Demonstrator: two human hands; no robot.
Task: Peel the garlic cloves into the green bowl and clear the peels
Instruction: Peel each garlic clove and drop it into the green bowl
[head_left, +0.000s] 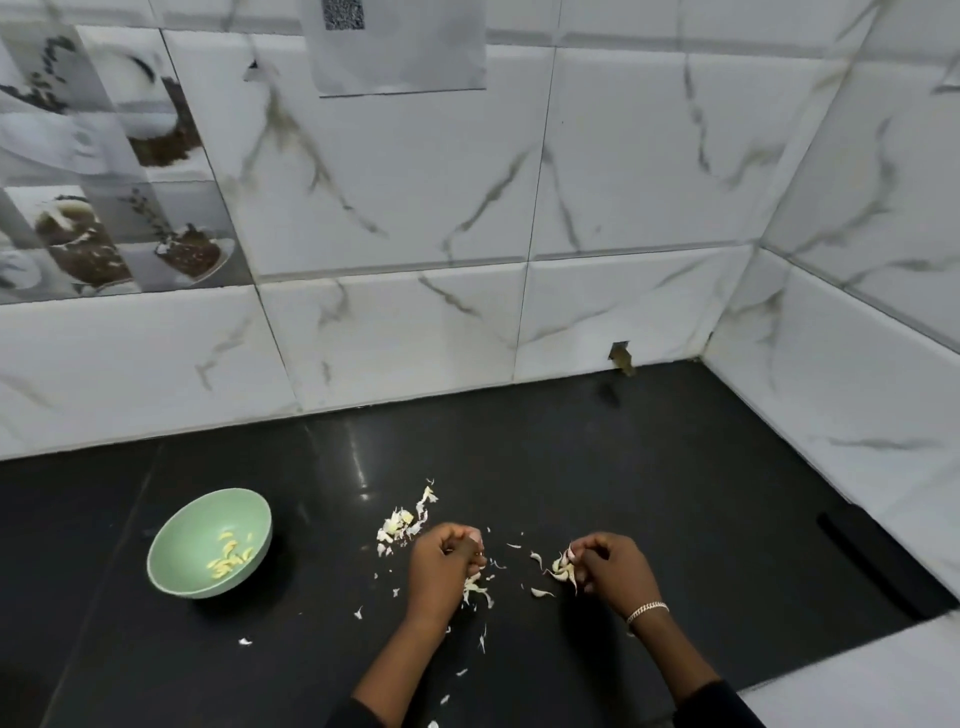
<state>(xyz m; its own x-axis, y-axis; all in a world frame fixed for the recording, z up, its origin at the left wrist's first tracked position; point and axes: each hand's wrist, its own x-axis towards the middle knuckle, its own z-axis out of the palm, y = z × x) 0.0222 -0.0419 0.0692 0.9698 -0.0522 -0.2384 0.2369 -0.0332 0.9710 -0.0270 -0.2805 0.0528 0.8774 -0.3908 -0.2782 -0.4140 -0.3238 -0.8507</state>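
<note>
The green bowl stands on the black counter at the left, holding several peeled yellowish cloves. My left hand is curled in the middle of the counter with white peels hanging under its fingers. My right hand, with a bracelet on the wrist, is closed on a bunch of garlic peels. A small pile of peels lies just beyond my left hand. Loose peel bits are scattered around and in front of both hands.
The black counter meets white marble-tiled walls at the back and right. A dark slot runs along the counter's right side. A small hole shows at the wall's base.
</note>
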